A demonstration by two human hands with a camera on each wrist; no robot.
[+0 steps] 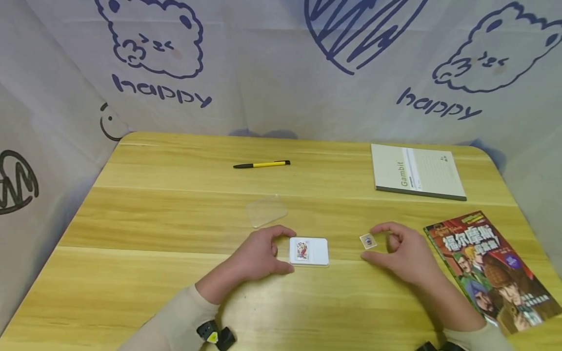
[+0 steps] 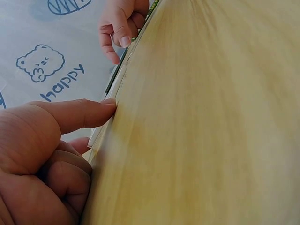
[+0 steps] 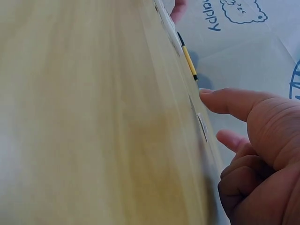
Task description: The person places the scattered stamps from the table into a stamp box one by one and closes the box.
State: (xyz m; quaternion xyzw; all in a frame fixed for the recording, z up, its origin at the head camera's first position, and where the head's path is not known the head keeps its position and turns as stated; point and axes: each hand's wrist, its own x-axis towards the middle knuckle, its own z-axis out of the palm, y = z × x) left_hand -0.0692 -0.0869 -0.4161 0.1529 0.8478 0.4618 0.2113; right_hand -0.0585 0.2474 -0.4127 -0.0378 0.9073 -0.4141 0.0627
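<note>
A white card (image 1: 318, 251) lies flat in a shallow clear case on the wooden table, with a colourful stamp (image 1: 302, 250) on its left half. My left hand (image 1: 263, 251) holds the case by its left end, thumb at the near edge and forefinger at the far edge. To the right, a small separate stamp (image 1: 368, 241) lies on the table. The thumb and forefinger of my right hand (image 1: 401, 251) are spread around this stamp; in the right wrist view they stand apart from the stamp (image 3: 202, 126).
A thin clear plastic cover (image 1: 266, 210) lies beyond my left hand. Farther back are a yellow and black pen (image 1: 262, 165) and a notebook (image 1: 417, 170). An illustrated book (image 1: 491, 268) lies beside my right forearm. White cloth with drawings (image 1: 272, 63) hangs behind the table.
</note>
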